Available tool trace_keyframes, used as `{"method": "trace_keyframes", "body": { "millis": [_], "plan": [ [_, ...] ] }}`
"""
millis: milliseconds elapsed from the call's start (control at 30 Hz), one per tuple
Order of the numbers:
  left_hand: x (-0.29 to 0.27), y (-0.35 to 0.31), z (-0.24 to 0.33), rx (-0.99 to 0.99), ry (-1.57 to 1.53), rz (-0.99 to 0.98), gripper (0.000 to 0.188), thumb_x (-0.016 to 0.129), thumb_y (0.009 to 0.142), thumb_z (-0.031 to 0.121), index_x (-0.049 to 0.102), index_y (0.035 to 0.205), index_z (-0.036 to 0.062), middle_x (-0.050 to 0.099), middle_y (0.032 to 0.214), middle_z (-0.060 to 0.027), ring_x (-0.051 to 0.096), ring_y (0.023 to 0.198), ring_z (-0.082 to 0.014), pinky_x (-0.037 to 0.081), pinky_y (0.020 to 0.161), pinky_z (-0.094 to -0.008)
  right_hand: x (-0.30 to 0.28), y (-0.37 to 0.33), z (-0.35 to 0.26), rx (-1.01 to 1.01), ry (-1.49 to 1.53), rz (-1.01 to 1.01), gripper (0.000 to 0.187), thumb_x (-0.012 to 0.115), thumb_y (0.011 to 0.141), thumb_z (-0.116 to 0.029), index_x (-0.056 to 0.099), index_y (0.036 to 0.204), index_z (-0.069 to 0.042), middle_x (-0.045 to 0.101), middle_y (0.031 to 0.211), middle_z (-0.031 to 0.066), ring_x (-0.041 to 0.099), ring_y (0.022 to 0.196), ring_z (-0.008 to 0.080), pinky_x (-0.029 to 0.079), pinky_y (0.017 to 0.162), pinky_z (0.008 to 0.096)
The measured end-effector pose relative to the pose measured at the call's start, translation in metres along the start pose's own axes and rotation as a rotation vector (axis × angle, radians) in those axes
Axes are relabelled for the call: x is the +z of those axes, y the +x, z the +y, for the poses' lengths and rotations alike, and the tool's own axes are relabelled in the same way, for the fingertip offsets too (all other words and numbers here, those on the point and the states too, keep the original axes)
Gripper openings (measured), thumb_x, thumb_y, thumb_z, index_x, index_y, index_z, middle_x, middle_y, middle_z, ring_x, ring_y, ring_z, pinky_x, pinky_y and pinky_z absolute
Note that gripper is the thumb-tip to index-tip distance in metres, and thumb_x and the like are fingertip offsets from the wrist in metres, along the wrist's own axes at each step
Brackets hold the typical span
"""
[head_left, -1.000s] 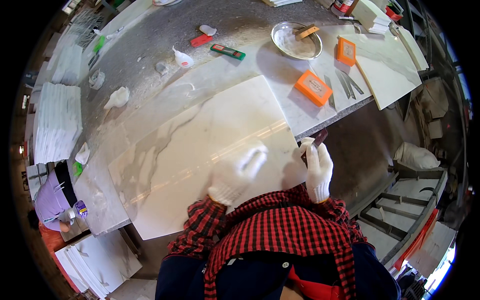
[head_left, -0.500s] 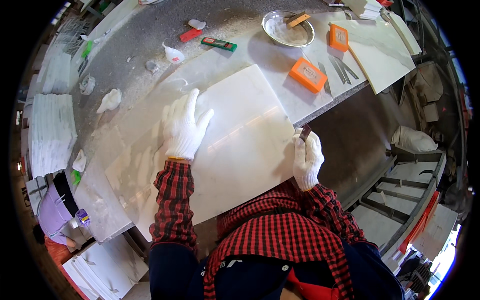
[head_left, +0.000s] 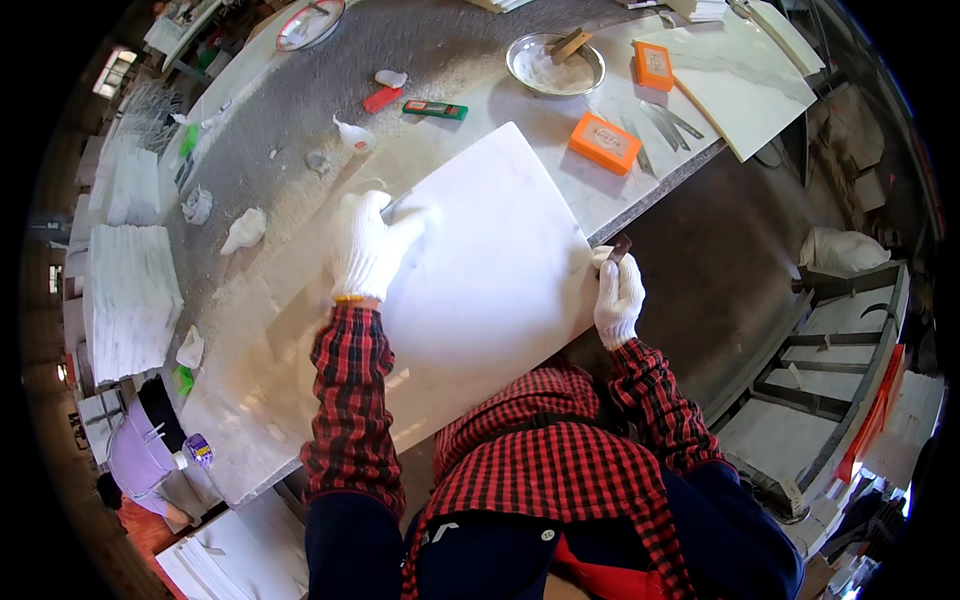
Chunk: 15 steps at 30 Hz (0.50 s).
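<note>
A polished white marble slab [head_left: 490, 270] lies at the near side of the bench, its near edge by my lap. My gloved left hand [head_left: 375, 245] is closed over the slab's left edge, thumb on top and fingers bent around the far side. A thin dark line of edge shows beside those fingers. At the right edge, my gloved right hand [head_left: 620, 297] pinches a small dark brown flat piece [head_left: 621, 248] between thumb and fingers. That hand is right against the slab's side; whether it also bears on the slab is hidden.
Beyond the slab are orange boxes [head_left: 604, 143], thin metal blades [head_left: 668, 127], a metal bowl of white powder [head_left: 555, 75] with a wooden-handled tool, and a green case [head_left: 435, 109]. Stacked tiles [head_left: 135, 300] stand left; a metal frame [head_left: 810, 400] is at right. Another person [head_left: 140, 450] bends at lower left.
My left hand has gone from lying flat with spread fingers to gripping the slab's edge. The slab's reflections have changed. My right hand has shifted slightly, keeping the brown piece.
</note>
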<state>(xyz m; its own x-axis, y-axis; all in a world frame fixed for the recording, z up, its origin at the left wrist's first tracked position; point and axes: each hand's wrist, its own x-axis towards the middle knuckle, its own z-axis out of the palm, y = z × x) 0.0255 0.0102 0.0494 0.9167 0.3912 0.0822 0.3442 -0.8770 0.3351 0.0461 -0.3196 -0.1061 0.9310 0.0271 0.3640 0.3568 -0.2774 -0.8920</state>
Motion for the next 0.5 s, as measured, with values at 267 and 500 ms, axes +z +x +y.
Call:
{"method": "trace_keyframes", "body": {
  "millis": [267, 500],
  "plan": [
    [-0.012, -0.026, 0.022, -0.104, 0.016, 0.008, 0.057, 0.087, 0.072, 0.049, 0.064, 0.081, -0.0029, 0.065, 0.083, -0.0193, 0.062, 0.075, -0.0339, 0.049, 0.068, -0.0453, 0.001, 0.005, 0.005, 0.205, 0.136, 0.013, 0.028, 0.049, 0.11, -0.019, 0.065, 0.095, -0.001, 0.06, 0.089, 0.0014, 0.051, 0.079, 0.0109, 0.044, 0.074, 0.0273],
    [0.016, 0.008, 0.024, 0.258, 0.052, 0.086, 0.058, 0.078, 0.081, 0.055, 0.069, 0.1, 0.0009, 0.067, 0.095, -0.0207, 0.066, 0.09, -0.0394, 0.051, 0.078, -0.0486, 0.0, 0.011, -0.005, 0.323, 0.199, -0.001, 0.028, 0.051, 0.108, -0.019, 0.066, 0.091, -0.001, 0.058, 0.082, 0.0022, 0.053, 0.079, 0.0111, 0.046, 0.074, 0.0289]
  ]
}}
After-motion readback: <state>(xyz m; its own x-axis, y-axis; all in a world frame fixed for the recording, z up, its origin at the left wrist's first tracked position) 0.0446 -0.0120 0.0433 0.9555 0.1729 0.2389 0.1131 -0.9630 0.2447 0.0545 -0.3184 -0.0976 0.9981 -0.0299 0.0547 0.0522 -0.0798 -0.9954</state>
